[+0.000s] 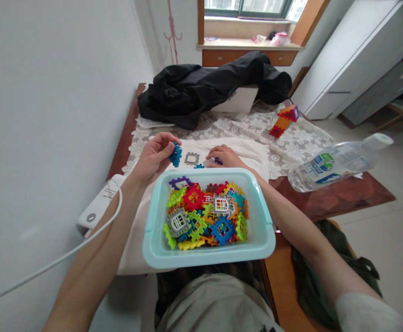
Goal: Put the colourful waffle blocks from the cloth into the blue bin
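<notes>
Light-blue tub (208,263) nearest, loaded with interlocking plastic pieces (193,198); at its 11 o'clock the left hand (156,156) pinches a blue piece (175,155) between thumb and fingers, up off the white cloth (253,154). Right hand (226,157) is at 12–1 with fingers curled at a purple piece (218,161), can't tell if gripped. Grey frame piece (186,160) lies flat between hands, bottle (336,161) at 2.

Forearms (106,244) extended; left hand (155,155) pinching; right hand (228,157) palm-down, fingers (216,151) bent.
</notes>
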The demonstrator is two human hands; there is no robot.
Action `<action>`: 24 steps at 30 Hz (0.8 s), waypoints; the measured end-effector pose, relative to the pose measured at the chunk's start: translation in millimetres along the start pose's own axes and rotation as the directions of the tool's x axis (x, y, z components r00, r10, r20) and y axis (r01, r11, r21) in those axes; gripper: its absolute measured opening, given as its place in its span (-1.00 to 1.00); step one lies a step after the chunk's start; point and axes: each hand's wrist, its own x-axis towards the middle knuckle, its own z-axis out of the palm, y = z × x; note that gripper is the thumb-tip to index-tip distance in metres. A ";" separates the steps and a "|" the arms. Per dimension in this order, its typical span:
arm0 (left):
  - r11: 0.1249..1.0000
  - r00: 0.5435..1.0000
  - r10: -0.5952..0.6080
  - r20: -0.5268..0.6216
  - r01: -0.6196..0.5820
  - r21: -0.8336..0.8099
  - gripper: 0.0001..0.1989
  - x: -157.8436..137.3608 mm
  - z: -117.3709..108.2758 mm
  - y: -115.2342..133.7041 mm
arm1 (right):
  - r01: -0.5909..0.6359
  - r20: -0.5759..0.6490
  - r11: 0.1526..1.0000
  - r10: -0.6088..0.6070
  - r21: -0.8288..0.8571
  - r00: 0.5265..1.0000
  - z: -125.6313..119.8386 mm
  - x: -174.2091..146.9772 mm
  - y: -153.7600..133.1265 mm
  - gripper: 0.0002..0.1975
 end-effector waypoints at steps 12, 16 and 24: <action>0.995 0.984 -0.103 0.144 0.101 0.021 -0.50 -9.8 10.3 5.1 | 0.075 0.090 0.995 -0.069 -0.066 0.994 -1.4 -1.9 6.3 -0.70; 0.988 0.957 -0.151 0.246 0.142 0.055 -0.56 -13.7 8.0 8.7 | 0.065 0.076 0.996 -0.060 -0.067 0.995 -1.2 -2.1 3.5 -0.74; 0.987 0.921 -0.162 0.355 0.159 0.037 -0.44 -17.7 8.5 7.2 | 0.053 0.048 0.996 -0.050 -0.075 0.998 5.6 -1.4 9.3 -0.73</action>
